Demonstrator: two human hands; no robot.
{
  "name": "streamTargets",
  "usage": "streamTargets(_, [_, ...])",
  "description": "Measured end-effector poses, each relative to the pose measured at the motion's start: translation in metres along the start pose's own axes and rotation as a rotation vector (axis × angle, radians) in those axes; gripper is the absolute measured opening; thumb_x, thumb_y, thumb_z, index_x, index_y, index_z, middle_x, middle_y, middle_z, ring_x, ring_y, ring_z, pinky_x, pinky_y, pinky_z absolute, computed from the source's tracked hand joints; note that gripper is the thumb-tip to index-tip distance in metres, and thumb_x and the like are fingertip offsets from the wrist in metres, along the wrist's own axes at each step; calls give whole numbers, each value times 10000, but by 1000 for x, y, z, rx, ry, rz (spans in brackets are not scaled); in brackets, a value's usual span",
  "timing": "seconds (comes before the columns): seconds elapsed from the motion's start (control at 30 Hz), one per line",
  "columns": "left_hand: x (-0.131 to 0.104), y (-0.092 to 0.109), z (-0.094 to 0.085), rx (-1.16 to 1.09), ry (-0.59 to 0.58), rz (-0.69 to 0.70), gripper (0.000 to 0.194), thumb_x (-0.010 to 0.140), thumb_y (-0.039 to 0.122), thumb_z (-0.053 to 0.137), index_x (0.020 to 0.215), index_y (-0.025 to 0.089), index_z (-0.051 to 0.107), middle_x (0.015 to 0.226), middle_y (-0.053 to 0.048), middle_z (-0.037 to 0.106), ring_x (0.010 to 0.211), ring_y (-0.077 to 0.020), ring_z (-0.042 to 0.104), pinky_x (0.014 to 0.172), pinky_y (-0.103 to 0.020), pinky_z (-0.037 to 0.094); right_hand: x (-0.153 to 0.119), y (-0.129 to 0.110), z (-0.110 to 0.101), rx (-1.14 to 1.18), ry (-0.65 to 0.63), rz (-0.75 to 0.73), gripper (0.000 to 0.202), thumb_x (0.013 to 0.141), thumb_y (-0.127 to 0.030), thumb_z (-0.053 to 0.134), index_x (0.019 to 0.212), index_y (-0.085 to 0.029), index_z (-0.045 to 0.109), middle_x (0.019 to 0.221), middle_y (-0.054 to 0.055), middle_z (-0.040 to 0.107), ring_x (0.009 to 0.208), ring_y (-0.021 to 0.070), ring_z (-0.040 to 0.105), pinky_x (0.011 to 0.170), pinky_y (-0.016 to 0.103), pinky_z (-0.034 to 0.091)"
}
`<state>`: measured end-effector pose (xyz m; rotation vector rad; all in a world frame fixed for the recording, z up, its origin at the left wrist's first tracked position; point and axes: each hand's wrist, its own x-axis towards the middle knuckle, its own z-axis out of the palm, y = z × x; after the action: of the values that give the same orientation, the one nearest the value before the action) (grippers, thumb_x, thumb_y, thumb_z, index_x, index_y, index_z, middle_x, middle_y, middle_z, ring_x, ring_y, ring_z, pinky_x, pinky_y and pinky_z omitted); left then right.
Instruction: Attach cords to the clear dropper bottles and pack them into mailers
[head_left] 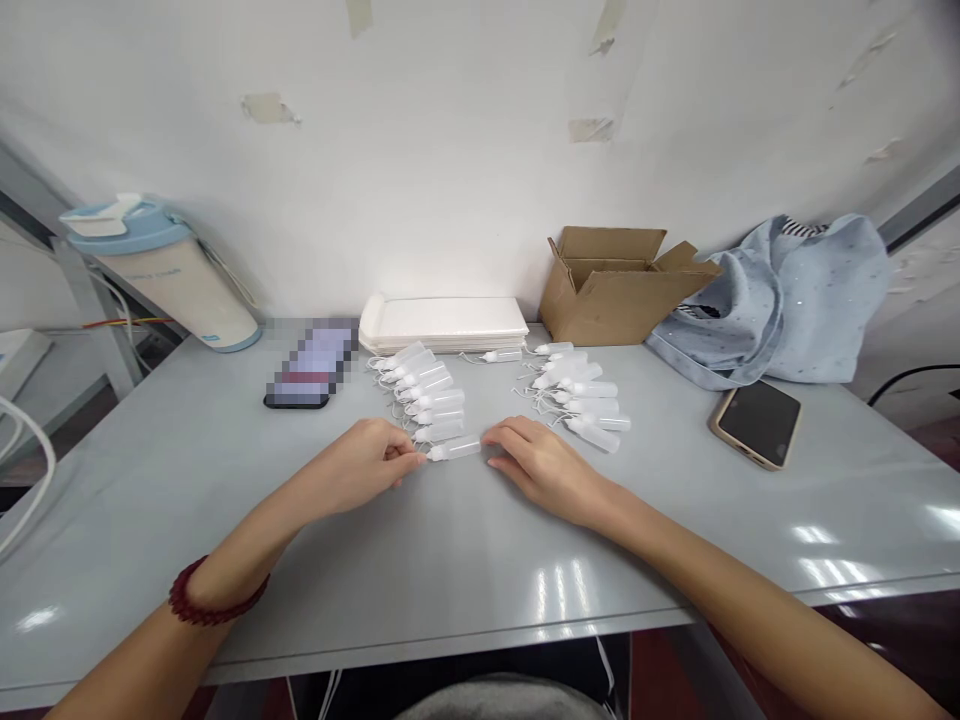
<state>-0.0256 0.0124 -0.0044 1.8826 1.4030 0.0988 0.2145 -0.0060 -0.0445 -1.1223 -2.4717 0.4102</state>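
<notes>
A small translucent white bottle [456,449] with a narrow tip lies on the grey table between my hands. My left hand [364,465] is closed in a pinch beside the bottle's tip; whatever is between its fingers is hidden. At the bottle's other end, my right hand [544,465] has thumb and fingers apart, the fingertips close to the base. Similar bottles with thin white cords form a slanting row [441,398] beyond my left hand. Another group of them [592,405] lies beyond my right hand, and a single bottle [501,355] sits farther back.
A stack of white padded sheets or envelopes [450,318] lies against the wall, beside an opened cardboard box [622,300]. A light blue fabric bag [802,300] and a phone [757,422] are at the right. Leftward are a blurred-out phone [315,365] and a tumbler [172,275].
</notes>
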Motion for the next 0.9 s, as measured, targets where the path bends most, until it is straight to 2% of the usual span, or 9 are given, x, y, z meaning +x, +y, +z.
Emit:
streamTargets(0.23, [0, 0, 6, 60, 74, 38, 359, 796, 374, 491, 500, 192, 401, 477, 32, 399, 469, -117, 341, 455, -236, 243, 0, -2, 0, -9, -9, -15, 135, 912, -166, 464, 1019, -143, 544, 990, 132, 612, 918, 229, 581, 779, 402, 504])
streamTargets(0.4, [0, -1, 6, 57, 53, 39, 375, 793, 399, 498, 497, 194, 390, 480, 28, 408, 468, -118, 340, 453, -239, 236, 0, 0, 0, -22, -9, -15, 133, 908, -162, 470, 1009, -140, 554, 977, 122, 615, 898, 226, 582, 776, 391, 500])
streamTargets(0.63, [0, 1, 4, -3, 25, 17, 397, 804, 432, 495, 507, 190, 391, 485, 32, 423, 460, -109, 365, 450, -234, 252, 1, 16, -12, -89, 113, -23, 168, 902, -140, 455, 1036, -145, 557, 1003, 120, 617, 917, 234, 567, 788, 382, 484])
streamTargets(0.73, [-1, 3, 6, -22, 29, 26, 405, 803, 434, 497, 504, 187, 378, 486, 35, 409, 462, -104, 351, 449, -234, 244, 2, 29, -21, -225, 185, 29, 200, 891, -109, 431, 1033, -157, 563, 1025, 126, 619, 938, 256, 547, 784, 394, 460])
streamTargets(0.9, [-4, 8, 12, -62, 11, 80, 406, 819, 421, 477, 508, 184, 365, 499, 40, 380, 475, -99, 311, 454, -236, 233, 2, 49, -32, -476, 195, 203, 214, 858, -143, 487, 1058, -145, 563, 1150, 152, 590, 1040, 305, 509, 779, 419, 413])
